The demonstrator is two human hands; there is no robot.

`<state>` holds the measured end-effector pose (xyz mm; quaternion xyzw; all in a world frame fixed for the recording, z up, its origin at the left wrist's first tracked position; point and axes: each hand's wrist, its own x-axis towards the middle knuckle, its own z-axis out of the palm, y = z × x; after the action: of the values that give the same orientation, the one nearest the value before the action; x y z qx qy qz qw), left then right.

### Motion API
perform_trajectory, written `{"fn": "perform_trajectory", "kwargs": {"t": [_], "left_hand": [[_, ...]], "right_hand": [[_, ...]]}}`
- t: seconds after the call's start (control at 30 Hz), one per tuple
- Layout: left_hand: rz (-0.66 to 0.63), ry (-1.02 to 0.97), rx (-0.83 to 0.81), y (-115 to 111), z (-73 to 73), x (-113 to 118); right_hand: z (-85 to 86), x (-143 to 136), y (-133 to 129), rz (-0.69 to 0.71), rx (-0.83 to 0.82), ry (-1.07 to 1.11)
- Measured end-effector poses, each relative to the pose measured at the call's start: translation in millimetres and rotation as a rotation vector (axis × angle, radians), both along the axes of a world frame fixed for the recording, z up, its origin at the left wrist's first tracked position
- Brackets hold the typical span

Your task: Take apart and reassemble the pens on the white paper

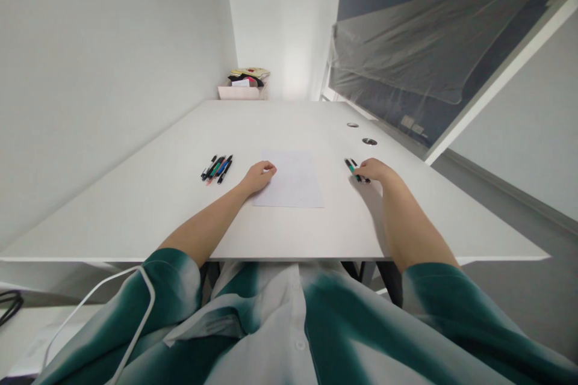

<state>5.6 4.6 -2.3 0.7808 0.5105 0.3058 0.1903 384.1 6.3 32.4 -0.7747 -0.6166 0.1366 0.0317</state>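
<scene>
Pens [349, 165], any lettering unreadably small, touch the right hand [374, 170], grip unclear; left hand [259, 176] loosely half-open.

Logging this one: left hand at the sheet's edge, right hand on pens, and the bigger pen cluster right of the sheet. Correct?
Not quite: the head view shows the bigger pen cluster left of the sheet. The rest stands.

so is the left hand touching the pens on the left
Apart: the head view shows bare white tabletop between the left hand and those pens.
</scene>
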Motion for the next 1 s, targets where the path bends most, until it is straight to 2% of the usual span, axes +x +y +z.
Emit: {"fn": "perform_trajectory", "kwargs": {"t": [0.27, 0.47, 0.63, 1.0], "left_hand": [[0.0, 0.007, 0.005, -1, 0.7, 0], [0.004, 0.007, 0.004, -1, 1.5, 1], [0.009, 0.017, 0.005, -4, 3.5, 1], [0.005, 0.027, -0.002, -2, 1.5, 0]], "right_hand": [[-8.4, 1, 7, -0.079, 0.137, -0.062], [-19.2, 3, 11, -0.071, 0.141, -0.064], [-17.8, -1, 10, -0.088, 0.211, -0.116], [-9.9, -12, 4, -0.053, 0.058, -0.065]]}}
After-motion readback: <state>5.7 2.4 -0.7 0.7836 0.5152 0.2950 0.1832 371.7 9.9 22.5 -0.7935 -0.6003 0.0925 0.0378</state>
